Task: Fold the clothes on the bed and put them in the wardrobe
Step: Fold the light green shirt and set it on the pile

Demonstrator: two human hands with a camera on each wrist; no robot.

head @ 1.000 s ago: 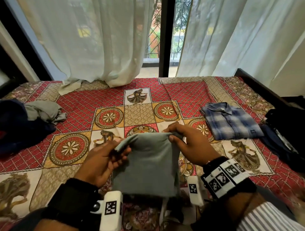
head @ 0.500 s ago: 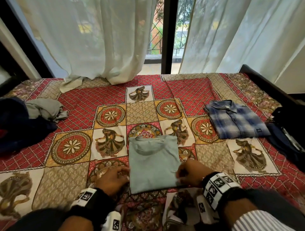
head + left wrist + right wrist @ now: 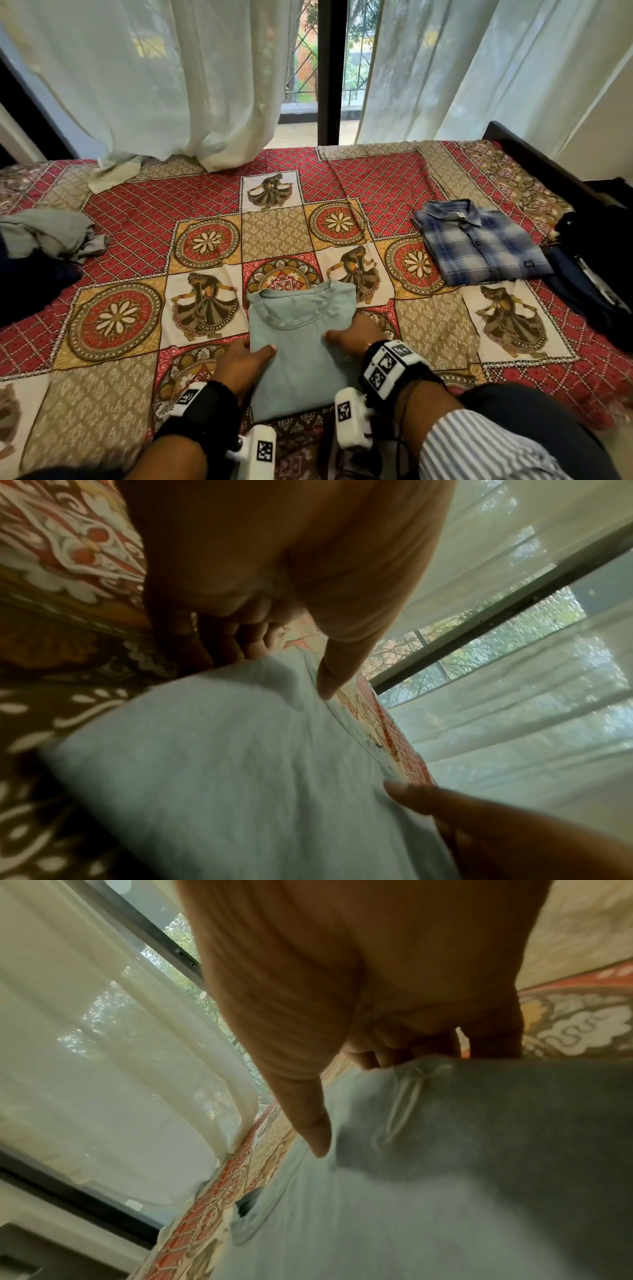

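Your left hand and right hand pinch the folded grey-blue T-shirt at lower centre, thumbs on top. Lift both sides evenly so the folds hold.

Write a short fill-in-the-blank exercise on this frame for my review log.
1. Both hands grip the folded pale grey-green T-shirt by its ____ edges.
2. The folded blue plaid shirt lies to the T-shirt's ____.
3. The left hand and right hand each have a ____ on top of the T-shirt.
Missing words: side; right; thumb
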